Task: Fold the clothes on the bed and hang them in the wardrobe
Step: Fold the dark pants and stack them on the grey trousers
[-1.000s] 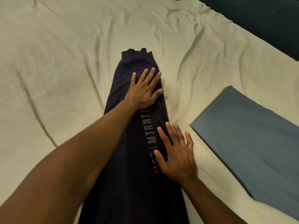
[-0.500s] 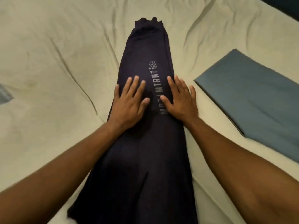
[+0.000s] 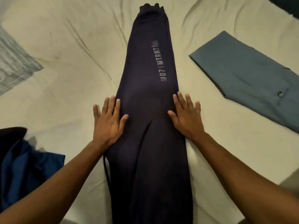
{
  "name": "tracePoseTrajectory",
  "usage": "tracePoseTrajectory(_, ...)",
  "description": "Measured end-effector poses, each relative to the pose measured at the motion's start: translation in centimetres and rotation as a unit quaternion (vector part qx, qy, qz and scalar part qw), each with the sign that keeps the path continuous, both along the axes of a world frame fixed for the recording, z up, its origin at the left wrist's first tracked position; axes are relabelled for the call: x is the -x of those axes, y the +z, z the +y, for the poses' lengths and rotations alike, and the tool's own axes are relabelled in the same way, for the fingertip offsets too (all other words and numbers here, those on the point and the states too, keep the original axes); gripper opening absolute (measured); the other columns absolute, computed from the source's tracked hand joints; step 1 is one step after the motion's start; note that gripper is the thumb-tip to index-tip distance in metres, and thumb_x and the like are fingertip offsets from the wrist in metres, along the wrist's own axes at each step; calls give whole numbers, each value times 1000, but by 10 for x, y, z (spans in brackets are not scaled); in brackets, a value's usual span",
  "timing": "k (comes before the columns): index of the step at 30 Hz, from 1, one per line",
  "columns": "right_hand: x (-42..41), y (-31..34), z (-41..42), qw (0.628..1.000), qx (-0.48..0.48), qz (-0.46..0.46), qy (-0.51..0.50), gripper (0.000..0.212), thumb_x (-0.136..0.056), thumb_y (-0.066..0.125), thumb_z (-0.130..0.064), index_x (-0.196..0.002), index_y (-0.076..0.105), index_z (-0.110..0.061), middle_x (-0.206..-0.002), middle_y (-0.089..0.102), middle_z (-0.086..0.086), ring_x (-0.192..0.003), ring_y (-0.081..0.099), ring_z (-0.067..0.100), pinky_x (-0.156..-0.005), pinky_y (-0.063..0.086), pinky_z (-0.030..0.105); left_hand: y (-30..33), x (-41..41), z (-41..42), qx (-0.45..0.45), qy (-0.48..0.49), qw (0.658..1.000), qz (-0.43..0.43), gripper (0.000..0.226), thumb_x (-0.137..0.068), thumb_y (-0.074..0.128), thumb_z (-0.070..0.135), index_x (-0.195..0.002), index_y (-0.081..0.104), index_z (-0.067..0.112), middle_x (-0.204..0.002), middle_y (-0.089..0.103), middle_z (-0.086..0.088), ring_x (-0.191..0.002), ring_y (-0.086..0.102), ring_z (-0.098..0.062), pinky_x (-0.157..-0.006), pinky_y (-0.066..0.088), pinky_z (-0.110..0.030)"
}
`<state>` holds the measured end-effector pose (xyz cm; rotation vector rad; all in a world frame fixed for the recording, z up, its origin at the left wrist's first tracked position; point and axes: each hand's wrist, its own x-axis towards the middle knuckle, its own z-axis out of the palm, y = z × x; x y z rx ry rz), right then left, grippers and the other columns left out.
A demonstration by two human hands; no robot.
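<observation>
Dark navy trousers [image 3: 146,78] with grey lettering down one leg lie folded lengthwise along the middle of the bed, cuffs at the far end. My left hand [image 3: 109,122] lies flat with straight fingers on the trousers' left edge. My right hand [image 3: 186,117] lies flat on their right edge, fingers spread. Both hands sit around mid-length, half on the fabric and half on the cream bed sheet [image 3: 72,97].
Folded grey-blue trousers [image 3: 246,75] lie on the sheet to the right. A crumpled blue garment [image 3: 27,172] and a black one [image 3: 11,135] sit at the left edge. A grey patterned cloth [image 3: 13,62] shows at far left.
Both hands have slid down the trousers toward me and apart to the two edges, uncovering the lettering. The view has tilted down, bringing the blue garment into sight.
</observation>
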<state>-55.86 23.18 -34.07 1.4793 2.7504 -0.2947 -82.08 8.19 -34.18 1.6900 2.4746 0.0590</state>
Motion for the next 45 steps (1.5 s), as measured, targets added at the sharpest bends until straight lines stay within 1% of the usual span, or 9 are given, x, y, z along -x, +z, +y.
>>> tracePoseTrajectory(5,4,-4,-88,982,-27,8,186,66,-99,29,-55,-156,29,-22,-164,21,-2,-151,19,24,-117,21,57,2,-71,-47,-18,-176,983,-47,76,-100,10,66,-160,14,18,-168,7,-1,-155,1,-18,-123,2,-54)
tracePoseTrajectory(8,-11,-9,-108,988,-17,-5,151,66,-99,29,-54,-154,34,-17,-161,28,2,-149,25,25,-115,27,57,-4,-79,-78,14,-204,978,-46,77,-99,12,69,-160,9,23,-168,2,0,-155,-2,-18,-121,4,-58)
tracePoseTrajectory(13,-38,12,-144,986,16,-3,168,70,-99,24,-57,-157,24,-18,-164,19,1,-151,16,25,-119,20,54,22,-70,-117,-117,-1,987,-112,61,-102,38,45,-155,29,18,-162,27,-8,-149,24,-27,-118,20,-51)
tracePoseTrajectory(17,-80,7,-200,967,11,-33,254,68,-101,25,-56,-156,27,-17,-164,21,2,-152,15,28,-117,20,57,28,-70,-165,-95,259,943,-187,37,-99,53,26,-133,53,13,-126,56,-14,-116,52,-33,-97,42,-48)
tracePoseTrajectory(23,-66,13,-228,984,27,-35,175,64,-100,29,-53,-152,37,-16,-160,31,3,-149,23,30,-117,17,59,33,-83,-156,-50,260,925,-273,15,-97,59,32,-97,62,17,-84,66,-1,-77,62,-19,-70,49,-34)
tracePoseTrajectory(26,-50,17,-238,987,45,-31,151,62,-100,30,-51,-150,37,-17,-158,35,4,-148,27,30,-116,22,60,38,-79,-148,-83,388,832,-388,18,-96,61,26,-86,60,10,-78,66,-4,-71,59,-17,-68,48,-32)
tracePoseTrajectory(30,-46,17,-245,990,53,-29,131,61,-100,30,-49,-149,39,-16,-157,37,6,-147,29,31,-116,26,59,68,-69,-146,-200,512,598,-583,8,-100,52,13,-94,57,11,-68,61,-5,-54,53,-13,-52,44,-24)
tracePoseTrajectory(40,-67,22,-265,985,79,-8,153,65,-102,25,-54,-153,33,-14,-161,29,4,-151,20,26,-120,17,53,118,-85,-56,-71,172,849,-495,25,-104,43,27,-98,64,14,-78,74,-4,-64,70,-15,-62,56,-26)
tracePoseTrajectory(45,-81,31,-279,976,112,18,189,68,-102,25,-58,-154,30,-15,-163,24,2,-152,15,22,-121,18,50,99,-97,-35,96,3,912,-398,52,-101,47,50,-145,42,22,-142,54,-5,-126,55,-21,-103,43,-34)
